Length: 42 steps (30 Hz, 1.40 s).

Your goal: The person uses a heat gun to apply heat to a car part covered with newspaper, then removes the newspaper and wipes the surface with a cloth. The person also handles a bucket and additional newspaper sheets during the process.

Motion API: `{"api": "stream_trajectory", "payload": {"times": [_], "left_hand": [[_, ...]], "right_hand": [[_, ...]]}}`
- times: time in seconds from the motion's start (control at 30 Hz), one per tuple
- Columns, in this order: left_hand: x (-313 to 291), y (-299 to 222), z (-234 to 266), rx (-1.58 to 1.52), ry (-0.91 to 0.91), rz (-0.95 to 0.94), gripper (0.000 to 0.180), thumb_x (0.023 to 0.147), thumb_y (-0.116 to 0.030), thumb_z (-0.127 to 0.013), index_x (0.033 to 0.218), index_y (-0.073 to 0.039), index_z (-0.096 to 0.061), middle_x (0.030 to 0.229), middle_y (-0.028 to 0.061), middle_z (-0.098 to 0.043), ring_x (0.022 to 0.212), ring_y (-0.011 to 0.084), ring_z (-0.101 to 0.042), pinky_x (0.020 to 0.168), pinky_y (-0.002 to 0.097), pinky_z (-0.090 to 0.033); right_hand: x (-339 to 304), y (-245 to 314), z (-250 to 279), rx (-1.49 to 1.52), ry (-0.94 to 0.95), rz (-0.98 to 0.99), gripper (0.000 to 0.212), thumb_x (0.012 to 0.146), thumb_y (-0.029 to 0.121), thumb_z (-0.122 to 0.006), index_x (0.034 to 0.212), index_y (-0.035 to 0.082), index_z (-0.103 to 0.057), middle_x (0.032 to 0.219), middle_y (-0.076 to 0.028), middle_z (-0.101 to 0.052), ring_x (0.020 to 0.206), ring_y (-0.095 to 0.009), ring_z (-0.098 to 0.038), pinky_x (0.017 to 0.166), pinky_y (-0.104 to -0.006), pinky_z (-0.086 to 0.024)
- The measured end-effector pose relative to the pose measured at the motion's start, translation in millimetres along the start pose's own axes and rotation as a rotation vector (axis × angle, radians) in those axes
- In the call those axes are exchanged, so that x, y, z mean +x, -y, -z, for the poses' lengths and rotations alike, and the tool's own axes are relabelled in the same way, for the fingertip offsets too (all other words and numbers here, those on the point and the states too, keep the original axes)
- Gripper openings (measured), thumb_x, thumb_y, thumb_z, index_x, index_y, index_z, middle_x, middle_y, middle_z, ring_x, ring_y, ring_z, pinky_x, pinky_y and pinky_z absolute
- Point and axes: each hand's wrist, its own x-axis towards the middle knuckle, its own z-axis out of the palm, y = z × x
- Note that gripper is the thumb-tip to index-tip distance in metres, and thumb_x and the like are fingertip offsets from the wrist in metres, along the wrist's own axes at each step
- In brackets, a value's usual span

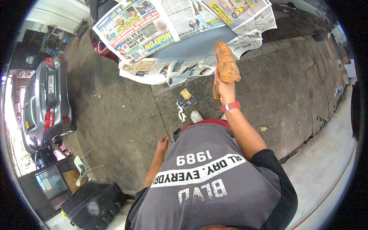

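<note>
Beside the smooth grey panel (pixel 184 48) edged with paper newspaper sheets (pixel 134 38), an orange, wrinkled, elongated tool (pixel 227 63) is held in the right grip (pixel 226 90); whether the left grip (pixel 163 143) is parted cannot be told.

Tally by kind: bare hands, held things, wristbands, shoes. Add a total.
Hands (left hand, right hand): 2
Held orange-brown tool: 1
Red wristband: 1
Shoes, partly visible: 2
Total: 6

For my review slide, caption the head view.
Right hand holds an orange object before a grey panel edged with newspapers; left hand hangs low.
</note>
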Motion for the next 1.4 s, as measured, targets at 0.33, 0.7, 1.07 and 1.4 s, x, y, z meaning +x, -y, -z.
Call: {"api": "stream_trajectory", "payload": {"times": [0.33,0.7,1.07,1.4], "left_hand": [[-11,-26,0,0.085,-0.019,-0.038,0.052,0.103,-0.038,-0.066,0.136,0.002,-0.068,0.122,0.0183,-0.076,0.114,0.0276,-0.072,0.101,0.0390,-0.055],[-6,-7,10,0.034,-0.004,-0.023,0.051,0.103,-0.038,-0.066,0.138,0.000,-0.068,0.124,0.0174,-0.076,0.115,0.0277,-0.071,0.100,0.0392,-0.054],[7,-9,-4,-0.006,0.038,0.028,0.049,0.104,-0.036,-0.066,0.138,0.000,-0.068,0.121,0.0157,-0.077,0.115,0.0231,-0.071,0.100,0.0364,-0.054],[15,-13,-2,-0.031,0.025,0.036,0.048,0.104,-0.036,-0.066,0.137,-0.001,-0.068,0.122,0.0147,-0.076,0.114,0.0250,-0.071,0.099,0.0380,-0.055]], "right_hand": [[-41,18,-45,-0.025,0.538,-0.054,0.049,0.099,0.021,-0.078,0.141,0.000,-0.062,0.137,-0.008,-0.069,0.124,-0.020,-0.064,0.107,-0.0342,-0.049],[-32,48,-48,0.242,0.415,-0.193,0.020,0.101,0.020,-0.077,0.111,0.005,-0.068,0.091,0.000,-0.067,0.075,-0.010,-0.062,0.066,-0.0276,-0.053],[-4,33,15,0.377,-0.017,-0.016,0.024,0.100,0.018,-0.078,0.115,0.004,-0.064,0.095,-0.003,-0.064,0.076,-0.013,-0.062,0.064,-0.0306,-0.053],[-44,22,-24,-0.082,0.364,0.163,0.050,0.097,0.023,-0.080,0.138,0.001,-0.062,0.137,-0.010,-0.069,0.127,-0.021,-0.064,0.107,-0.0373,-0.050]]}}
